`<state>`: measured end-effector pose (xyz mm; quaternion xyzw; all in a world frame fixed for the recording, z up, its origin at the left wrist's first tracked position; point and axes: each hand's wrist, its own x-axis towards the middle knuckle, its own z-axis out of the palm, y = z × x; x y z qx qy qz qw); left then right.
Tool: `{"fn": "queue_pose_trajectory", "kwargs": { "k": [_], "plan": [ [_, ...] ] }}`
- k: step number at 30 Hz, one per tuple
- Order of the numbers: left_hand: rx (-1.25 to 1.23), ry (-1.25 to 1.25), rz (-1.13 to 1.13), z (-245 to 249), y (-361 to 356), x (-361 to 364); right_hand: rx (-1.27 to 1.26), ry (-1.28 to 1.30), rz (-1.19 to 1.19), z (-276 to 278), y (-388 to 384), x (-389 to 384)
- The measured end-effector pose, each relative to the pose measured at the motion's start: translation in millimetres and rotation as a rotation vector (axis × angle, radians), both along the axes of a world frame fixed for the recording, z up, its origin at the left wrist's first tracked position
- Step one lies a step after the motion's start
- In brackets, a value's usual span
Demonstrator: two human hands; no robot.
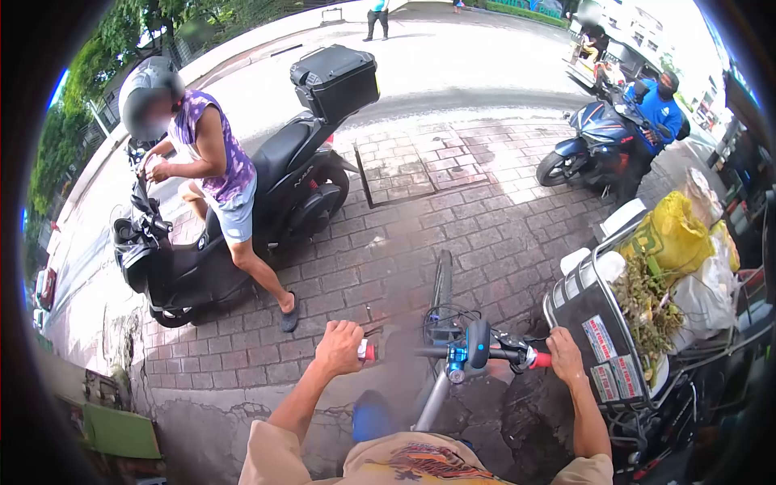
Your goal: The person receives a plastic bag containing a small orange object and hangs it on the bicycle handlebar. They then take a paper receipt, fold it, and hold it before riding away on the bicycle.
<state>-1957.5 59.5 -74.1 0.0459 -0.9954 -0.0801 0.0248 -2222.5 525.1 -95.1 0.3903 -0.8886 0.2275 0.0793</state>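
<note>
Below me is a bicycle, its handlebar (509, 353) running left to right with red grips at both ends. My left hand (340, 347) is wrapped round the left grip (369, 351). At the other end, my right hand (565, 353) closes round the right grip (540, 359). A dark rounded device (478, 343) with blue parts is mounted at the middle of the bar, above the silver frame tube (431, 402). The front wheel (443, 279) points ahead over the brick paving (388, 267). Part of the handlebar on the left is blurred.
A person in a helmet (218, 153) straddles a black scooter (283, 153) with a top box at the left. At the right, a cart (598, 339) holds bags and plants, and a person in blue (661, 113) is by a motorcycle (590, 141). Another person (377, 18) stands on the road.
</note>
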Motion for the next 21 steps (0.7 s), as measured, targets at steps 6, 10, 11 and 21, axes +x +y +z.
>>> {"fn": "queue_pose_trajectory", "kwargs": {
  "k": [6, 10, 11, 21],
  "plan": [
    [-0.055, 0.062, -0.090, -24, -145, -267, 0.212, -0.365, -0.243, 30, -140, -179],
    [-0.065, 0.037, -0.111, -34, -217, -422, 0.035, -0.251, -0.232, -5, -190, -323],
    [-0.046, 0.029, -0.105, -36, -228, -450, -0.008, -0.211, -0.219, -8, -208, -361],
    [0.052, 0.047, -0.041, -67, -374, -791, 0.043, -0.130, -0.333, -34, -379, -757]
  ]
}}
